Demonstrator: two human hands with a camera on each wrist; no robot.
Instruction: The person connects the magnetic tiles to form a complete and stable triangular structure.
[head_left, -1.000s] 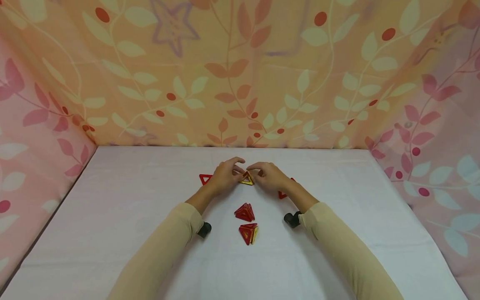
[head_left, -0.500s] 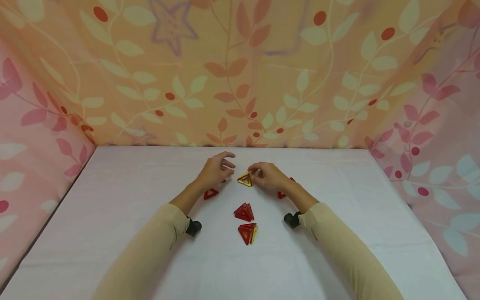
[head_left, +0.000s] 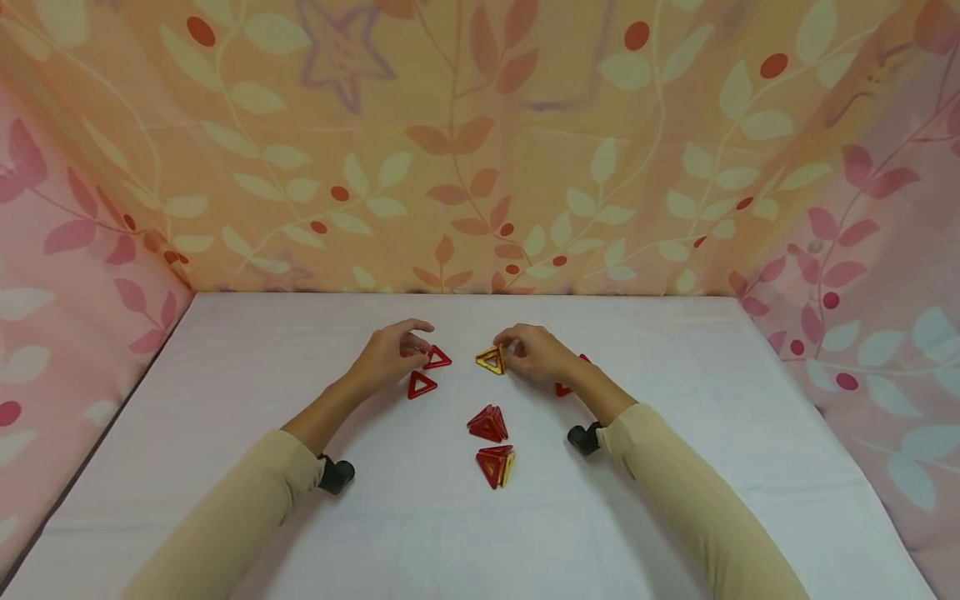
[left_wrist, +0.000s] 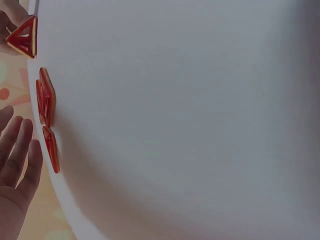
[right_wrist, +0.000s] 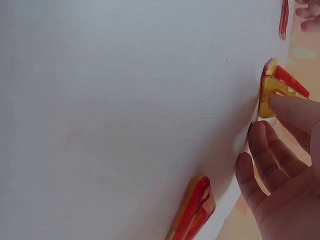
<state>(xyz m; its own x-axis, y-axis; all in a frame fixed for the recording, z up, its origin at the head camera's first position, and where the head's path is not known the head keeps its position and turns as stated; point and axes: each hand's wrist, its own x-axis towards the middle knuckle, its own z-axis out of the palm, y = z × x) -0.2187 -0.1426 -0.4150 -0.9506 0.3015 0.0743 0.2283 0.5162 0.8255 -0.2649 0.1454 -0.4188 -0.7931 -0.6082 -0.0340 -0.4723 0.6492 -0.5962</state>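
My right hand (head_left: 536, 352) pinches a small group of triangular magnetic tiles at the table's back middle; the yellow tile (head_left: 490, 367) faces me. In the right wrist view, the thumb presses the yellow tile (right_wrist: 269, 107), and a red tile (right_wrist: 290, 79) leans behind it. My left hand (head_left: 392, 357) is at a flat red triangular tile (head_left: 441, 364), its fingertips beside the tile's left corner. In the left wrist view, the left fingers (left_wrist: 22, 155) are relaxed and spread. A second red tile (head_left: 422, 391) lies just in front of it.
Two small pyramids of tiles stand nearer the front: a red one (head_left: 489, 425) and a red and yellow one (head_left: 495, 467). Red tiles (head_left: 563, 389) lie partly hidden under the right wrist. A white cloth covers the table (head_left: 225, 450); patterned curtains (head_left: 480, 167) enclose three sides.
My left hand has left the tile group and moved left, uncovering the two flat red tiles. The right hand stays in place, still holding the group, which has turned slightly.
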